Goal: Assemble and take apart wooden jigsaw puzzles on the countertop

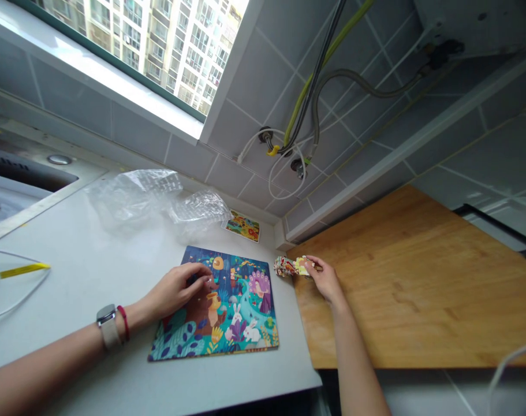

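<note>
A colourful picture board (pixel 245 300), printed with rabbits, a peacock and other forest animals, lies flat on the white counter. My left hand (pixel 187 286) rests over its left part, fingers loosely curled and the thumb apart from the index finger. Nothing shows between them. To the right of the board, a small pile of what look like puzzle pieces (pixel 283 266) sits where the counter meets the wooden board. My right hand (pixel 324 278) is closed at the pile's right side, its fingertips pinching a yellowish puzzle piece (pixel 303 266).
Crumpled clear plastic wrap (pixel 154 199) lies behind the board, beside a small picture card (pixel 244 225). A large wooden board (pixel 410 289) covers the right side. The sink (pixel 29 167) is at far left, near a white cable (pixel 24 297). Hoses (pixel 314 110) hang along the tiled wall.
</note>
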`<action>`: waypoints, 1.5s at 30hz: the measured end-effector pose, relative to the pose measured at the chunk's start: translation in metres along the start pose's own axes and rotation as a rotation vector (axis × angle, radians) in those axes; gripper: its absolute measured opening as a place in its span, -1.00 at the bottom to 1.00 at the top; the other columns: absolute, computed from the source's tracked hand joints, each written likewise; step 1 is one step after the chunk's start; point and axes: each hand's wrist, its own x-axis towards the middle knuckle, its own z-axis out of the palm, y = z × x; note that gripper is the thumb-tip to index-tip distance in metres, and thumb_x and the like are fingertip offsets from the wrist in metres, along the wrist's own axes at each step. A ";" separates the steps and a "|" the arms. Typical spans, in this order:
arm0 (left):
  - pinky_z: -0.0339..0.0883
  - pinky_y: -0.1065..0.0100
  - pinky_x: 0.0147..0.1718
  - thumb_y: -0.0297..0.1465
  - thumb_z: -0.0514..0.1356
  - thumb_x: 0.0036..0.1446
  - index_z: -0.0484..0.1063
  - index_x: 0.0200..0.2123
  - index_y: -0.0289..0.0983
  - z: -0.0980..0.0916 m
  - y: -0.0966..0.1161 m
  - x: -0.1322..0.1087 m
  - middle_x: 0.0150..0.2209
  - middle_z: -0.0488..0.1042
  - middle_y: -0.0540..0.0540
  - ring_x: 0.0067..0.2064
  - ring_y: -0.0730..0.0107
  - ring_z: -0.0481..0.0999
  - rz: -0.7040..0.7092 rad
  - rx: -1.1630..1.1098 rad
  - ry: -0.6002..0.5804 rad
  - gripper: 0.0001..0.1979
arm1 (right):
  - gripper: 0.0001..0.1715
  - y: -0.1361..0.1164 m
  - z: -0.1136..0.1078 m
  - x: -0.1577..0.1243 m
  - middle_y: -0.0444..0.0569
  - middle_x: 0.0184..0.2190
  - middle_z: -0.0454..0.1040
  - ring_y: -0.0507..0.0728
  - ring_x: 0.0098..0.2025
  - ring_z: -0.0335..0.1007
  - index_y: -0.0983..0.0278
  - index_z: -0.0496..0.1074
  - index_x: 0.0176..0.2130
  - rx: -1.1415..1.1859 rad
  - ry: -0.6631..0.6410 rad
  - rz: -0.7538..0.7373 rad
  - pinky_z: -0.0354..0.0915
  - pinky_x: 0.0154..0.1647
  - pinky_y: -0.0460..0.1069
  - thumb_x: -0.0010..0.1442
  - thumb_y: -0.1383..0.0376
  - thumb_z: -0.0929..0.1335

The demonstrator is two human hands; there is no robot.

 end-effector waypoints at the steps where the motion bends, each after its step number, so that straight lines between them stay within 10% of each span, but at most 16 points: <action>1: 0.51 0.27 -0.13 -0.16 0.11 0.36 0.60 -0.15 -0.17 0.000 -0.001 0.000 -0.15 0.69 -0.11 -0.14 0.18 0.67 0.002 0.001 0.003 -0.69 | -0.38 0.002 0.003 -0.001 0.20 -0.10 0.71 0.30 -0.16 0.68 0.30 0.63 -0.06 -0.033 -0.039 0.018 0.57 -0.07 0.17 -0.01 -0.02 0.54; 7: 0.48 0.28 -0.14 -0.16 0.09 0.39 0.59 -0.14 -0.18 0.001 0.000 -0.001 -0.16 0.69 -0.10 -0.14 0.20 0.65 0.009 0.005 -0.039 -0.68 | -0.52 0.041 0.043 -0.033 0.15 -0.26 0.71 0.34 -0.22 0.66 0.29 0.66 -0.22 -0.163 -0.095 0.078 0.56 -0.14 0.20 0.00 -0.01 0.51; 14: 0.46 0.28 -0.13 -0.15 0.10 0.40 0.59 -0.13 -0.18 0.002 -0.002 -0.002 -0.14 0.68 -0.12 -0.14 0.20 0.63 0.015 0.017 -0.056 -0.67 | -0.15 0.081 0.078 -0.070 0.40 0.21 0.47 0.46 0.30 0.39 0.40 0.52 0.20 -0.329 0.273 -0.128 0.26 0.37 0.33 0.31 -0.20 0.25; 19: 0.47 0.26 -0.09 -0.17 0.08 0.41 0.55 -0.08 -0.18 0.002 -0.003 -0.002 -0.11 0.69 -0.13 -0.09 0.17 0.66 0.000 0.009 -0.058 -0.69 | -0.19 0.093 0.097 -0.090 0.27 0.44 0.20 0.43 0.46 0.17 0.27 0.39 0.36 -0.373 0.165 -0.211 0.24 0.40 0.31 0.37 -0.16 0.26; 25: 0.48 0.24 -0.07 -0.14 0.07 0.42 0.50 0.01 -0.18 0.005 -0.006 -0.002 -0.11 0.69 -0.11 -0.09 0.17 0.67 -0.024 -0.004 -0.051 -0.67 | -0.42 0.084 0.102 -0.068 0.20 0.19 0.45 0.33 0.21 0.45 0.22 0.57 0.20 -0.378 0.149 -0.217 0.38 0.27 0.20 0.36 0.00 0.31; 45: 0.53 0.20 -0.05 -0.22 0.10 0.34 0.56 -0.09 -0.20 -0.006 -0.009 0.003 -0.12 0.67 -0.15 -0.11 0.17 0.64 0.043 0.078 0.111 -0.71 | -0.35 0.080 0.110 -0.017 0.26 0.22 0.39 0.38 0.26 0.35 0.27 0.53 0.25 -0.474 0.223 -0.190 0.26 0.32 0.21 0.35 0.00 0.31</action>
